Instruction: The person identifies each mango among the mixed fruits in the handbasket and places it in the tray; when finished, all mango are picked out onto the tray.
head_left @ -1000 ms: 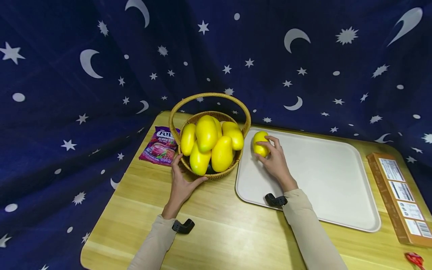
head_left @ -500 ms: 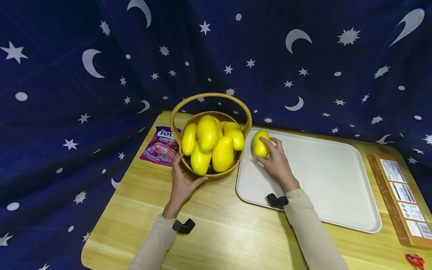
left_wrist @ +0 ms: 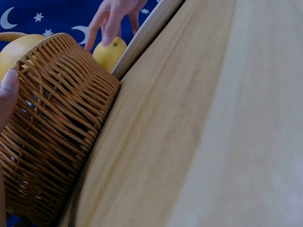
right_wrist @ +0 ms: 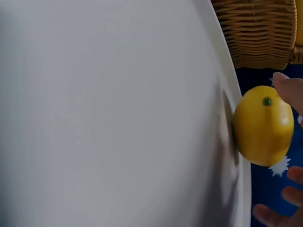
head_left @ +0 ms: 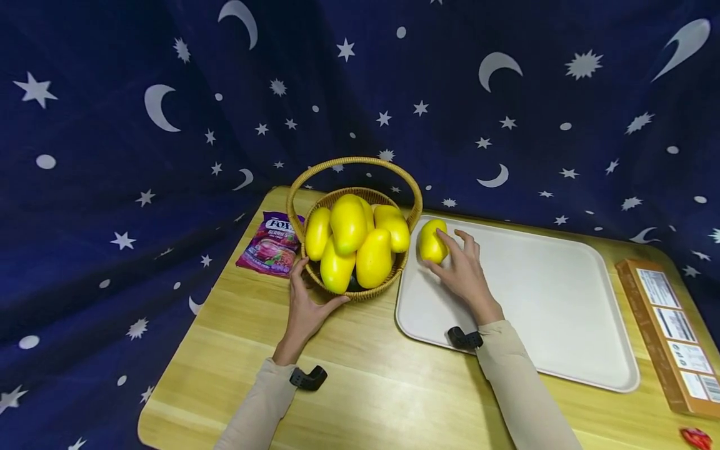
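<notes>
A wicker basket (head_left: 368, 294) with a tall arched handle is heaped with yellow mangoes (head_left: 347, 223). My left hand (head_left: 305, 312) holds its near left side, fingers on the left and thumb along the front. In the left wrist view the thumb (left_wrist: 8, 94) lies against the woven wall. A single mango (head_left: 432, 242) rests near the left edge of a white tray (head_left: 540, 294). My right hand (head_left: 465, 275) is beside it with fingers spread and loosened. In the right wrist view its thumb (right_wrist: 289, 90) is at the mango's top while the other fingers stand apart.
A purple candy bag (head_left: 271, 244) lies left of the basket. An orange-brown box (head_left: 666, 337) lies along the tray's right side, with a small red-wrapped item (head_left: 696, 437) at the lower right. A dark blue star-and-moon cloth (head_left: 360, 81) hangs behind the wooden table (head_left: 236, 350).
My right fingers have slid off the mango's front and spread away to the right, leaving the mango on the tray. My left hand and the basket keep their places.
</notes>
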`<state>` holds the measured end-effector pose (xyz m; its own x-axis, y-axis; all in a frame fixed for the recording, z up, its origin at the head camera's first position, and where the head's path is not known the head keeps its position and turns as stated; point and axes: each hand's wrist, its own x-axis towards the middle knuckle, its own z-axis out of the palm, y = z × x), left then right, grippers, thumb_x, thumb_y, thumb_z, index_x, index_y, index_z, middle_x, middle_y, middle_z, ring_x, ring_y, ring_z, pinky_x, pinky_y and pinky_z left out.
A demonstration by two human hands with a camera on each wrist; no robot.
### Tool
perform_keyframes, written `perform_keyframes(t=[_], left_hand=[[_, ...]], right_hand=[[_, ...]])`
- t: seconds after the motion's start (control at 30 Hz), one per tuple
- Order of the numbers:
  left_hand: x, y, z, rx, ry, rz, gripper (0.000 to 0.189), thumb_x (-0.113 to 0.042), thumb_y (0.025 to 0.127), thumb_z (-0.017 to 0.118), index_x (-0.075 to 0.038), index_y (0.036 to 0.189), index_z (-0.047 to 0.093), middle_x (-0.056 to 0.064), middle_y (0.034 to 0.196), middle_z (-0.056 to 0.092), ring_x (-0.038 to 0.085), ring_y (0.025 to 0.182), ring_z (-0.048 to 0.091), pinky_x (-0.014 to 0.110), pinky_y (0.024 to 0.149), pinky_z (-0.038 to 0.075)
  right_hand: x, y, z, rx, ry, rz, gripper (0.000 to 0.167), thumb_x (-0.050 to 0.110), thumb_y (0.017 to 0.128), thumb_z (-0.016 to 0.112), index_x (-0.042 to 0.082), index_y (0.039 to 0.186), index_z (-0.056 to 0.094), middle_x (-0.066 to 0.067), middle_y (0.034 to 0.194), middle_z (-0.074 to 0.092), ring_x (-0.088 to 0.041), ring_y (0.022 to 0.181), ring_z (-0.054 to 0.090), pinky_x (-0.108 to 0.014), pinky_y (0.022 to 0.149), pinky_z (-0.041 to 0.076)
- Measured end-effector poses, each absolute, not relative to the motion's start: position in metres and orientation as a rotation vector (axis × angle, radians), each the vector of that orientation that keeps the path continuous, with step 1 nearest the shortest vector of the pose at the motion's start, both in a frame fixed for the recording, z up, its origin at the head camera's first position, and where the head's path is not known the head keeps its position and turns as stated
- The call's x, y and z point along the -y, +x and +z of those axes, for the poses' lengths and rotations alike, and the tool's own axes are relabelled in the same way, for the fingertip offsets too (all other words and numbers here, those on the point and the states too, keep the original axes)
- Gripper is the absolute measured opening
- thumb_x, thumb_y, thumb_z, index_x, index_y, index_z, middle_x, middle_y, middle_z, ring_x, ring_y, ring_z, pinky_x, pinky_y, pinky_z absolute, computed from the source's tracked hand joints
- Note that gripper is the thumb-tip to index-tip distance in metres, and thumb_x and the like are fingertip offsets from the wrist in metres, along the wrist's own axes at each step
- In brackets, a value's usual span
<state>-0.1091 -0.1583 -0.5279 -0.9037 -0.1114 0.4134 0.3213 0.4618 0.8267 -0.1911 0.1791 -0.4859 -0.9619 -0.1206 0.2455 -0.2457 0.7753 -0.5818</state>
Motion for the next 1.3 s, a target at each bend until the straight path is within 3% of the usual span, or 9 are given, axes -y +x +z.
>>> perform_keyframes(t=[0.1,0.33,0.57,0.8,1.1,1.3], left_hand=[[0.158,-0.108,-0.528,2.308,-0.175,-1.436,0.110,-0.047,0.071,0.086,-0.015,0.152,0.019,0.015,0.156,0.023,0.033,0.139,0.029,0.057,0.097,0.040],[0.158,-0.110,-0.528,2.308,-0.165,-1.441,0.111,-0.052,0.070,0.084,-0.014,0.152,0.019,0.015,0.156,0.022,0.032,0.142,0.025,0.059,0.108,0.030],[0.159,-0.110,-0.527,2.302,-0.176,-1.437,0.110,-0.052,0.070,0.084,-0.015,0.151,0.019,0.014,0.155,0.023,0.032,0.143,0.025,0.060,0.111,0.027],[0.159,-0.110,-0.527,2.315,-0.176,-1.435,0.110,-0.045,0.070,0.086,-0.016,0.151,0.019,0.014,0.155,0.023,0.032,0.141,0.027,0.058,0.107,0.031],[0.160,-0.110,-0.528,2.336,-0.151,-1.446,0.111,-0.041,0.069,0.089,-0.018,0.152,0.018,0.011,0.157,0.022,0.031,0.141,0.028,0.056,0.102,0.037],[0.160,-0.110,-0.528,2.339,-0.153,-1.427,0.113,-0.035,0.068,0.091,-0.016,0.152,0.018,0.012,0.156,0.022,0.030,0.138,0.030,0.051,0.099,0.040]], right_hand=[[-0.177,-0.185,-0.482,2.679,0.332,0.935,0.072,0.031,0.081,0.081,0.018,0.143,0.049,-0.022,0.149,0.030,-0.042,0.133,0.028,-0.062,0.093,0.041],[-0.149,-0.168,-0.454,2.390,0.587,0.991,0.064,0.018,0.076,0.084,0.011,0.134,0.058,-0.021,0.143,0.042,-0.041,0.129,0.038,-0.051,0.095,0.043],[-0.108,-0.159,-0.419,2.275,0.879,1.041,0.063,0.045,0.085,0.074,0.015,0.137,0.056,-0.021,0.144,0.043,-0.040,0.130,0.041,-0.059,0.099,0.040],[-0.073,-0.167,-0.399,2.334,0.998,0.997,0.076,0.035,0.074,0.086,0.020,0.140,0.053,-0.020,0.148,0.038,-0.038,0.134,0.041,-0.057,0.101,0.042],[-0.051,-0.186,-0.395,2.489,1.027,0.935,0.082,0.046,0.075,0.083,0.027,0.146,0.046,-0.018,0.155,0.029,-0.037,0.128,0.048,-0.055,0.101,0.043],[-0.046,-0.191,-0.397,2.528,1.016,0.877,0.077,0.050,0.078,0.079,0.031,0.145,0.047,-0.016,0.157,0.027,-0.034,0.124,0.053,-0.060,0.108,0.033]])
